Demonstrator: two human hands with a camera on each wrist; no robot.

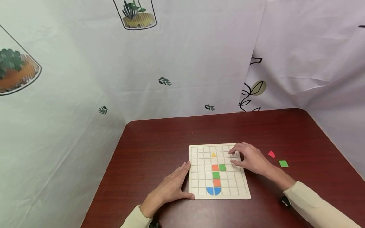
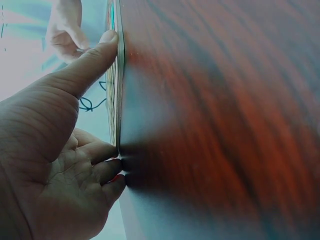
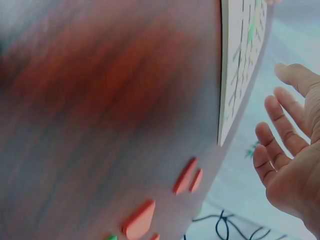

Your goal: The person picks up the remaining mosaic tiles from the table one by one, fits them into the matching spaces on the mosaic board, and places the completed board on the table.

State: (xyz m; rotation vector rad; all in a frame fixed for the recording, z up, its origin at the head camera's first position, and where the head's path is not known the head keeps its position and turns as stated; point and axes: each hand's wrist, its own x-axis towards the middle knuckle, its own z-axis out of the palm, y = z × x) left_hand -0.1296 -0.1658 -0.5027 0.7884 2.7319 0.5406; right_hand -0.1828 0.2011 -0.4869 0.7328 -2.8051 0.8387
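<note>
A cream gridded board (image 1: 238,183) lies on the table. On it sit a yellow triangle (image 1: 213,155), an orange square (image 1: 215,167) beside a green square (image 1: 222,167), then another green square (image 1: 215,175) and another orange square (image 1: 216,182) below. Two blue quarter circles (image 1: 214,191) lie side by side in the bottom row. My left hand (image 1: 172,185) rests along the board's left edge, thumb at the near corner, fingertips against the side. Over the board's right side hovers my right hand (image 1: 249,160), fingers loosely bent, thumb apart, nothing between them.
Right of the board, a red quarter-circle piece (image 1: 271,154) and a green piece (image 1: 283,163) lie on the dark red wooden table (image 1: 159,136). More red pieces (image 3: 185,176) show in the right wrist view. A patterned white cloth (image 1: 185,63) hangs behind the table.
</note>
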